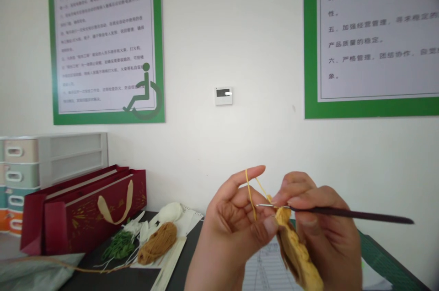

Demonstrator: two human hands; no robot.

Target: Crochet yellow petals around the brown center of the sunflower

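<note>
My left hand [240, 218] pinches the upper edge of a yellow and tan crochet piece [297, 254] between thumb and fingers. Yellow yarn [249, 190] loops over its raised index finger and runs down to the work. In my right hand [318, 218] is a crochet hook [353, 214] with a dark handle, held nearly level. Its metal tip points left, just above the top of the piece, close to my left thumb. The piece hangs down between both hands, and its lower end leaves the picture.
On the dark table [185, 254] at left lie a brown yarn ball [158, 243], white yarn [170, 212] and green yarn [119, 245]. Dark red gift bags [89, 218] stand beside a drawer unit [75, 153]. Printed paper [270, 268] and a green mat [384, 259] lie beyond my hands.
</note>
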